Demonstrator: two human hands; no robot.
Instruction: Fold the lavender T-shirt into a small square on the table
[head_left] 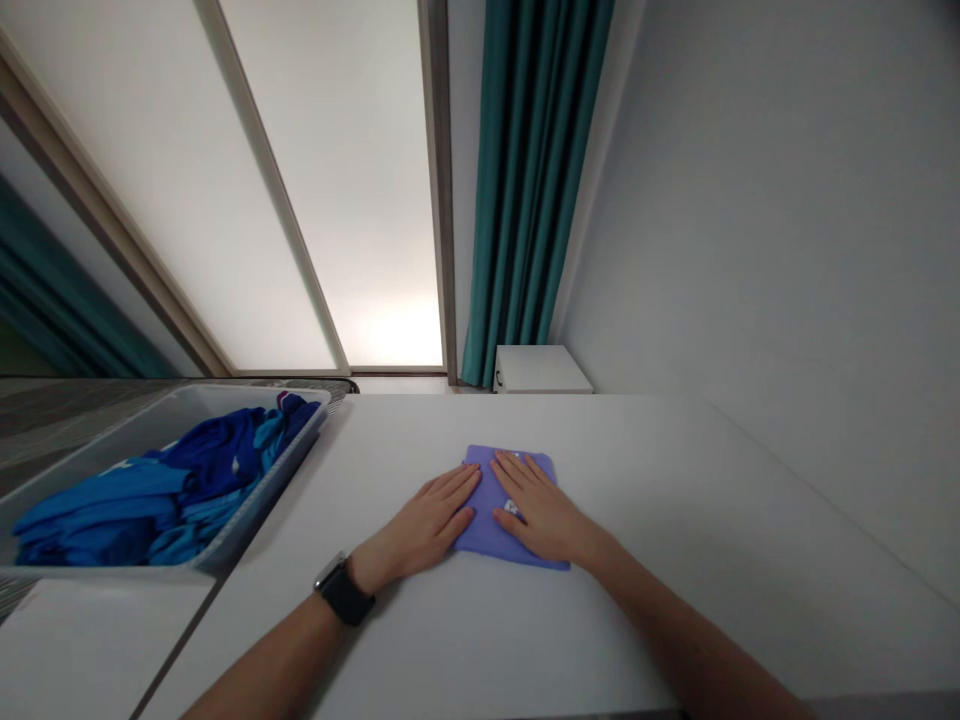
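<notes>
A folded purple cloth [486,515] lies flat on the white worktop [675,520]. The left hand [424,515] and the right hand [541,508] rest on it, side by side. Their fingers [517,472] lie flat and a little spread, not gripping. A black watch [343,590] sits on the left wrist. Just left of the cloth, a gray basket [274,490] holds blue clothes [202,470].

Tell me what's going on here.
A person has their left hand and right hand pressed flat on a folded purple cloth, which lies on a white table. To the left of the table, a grey plastic bin holds a heap of blue clothes.
</notes>
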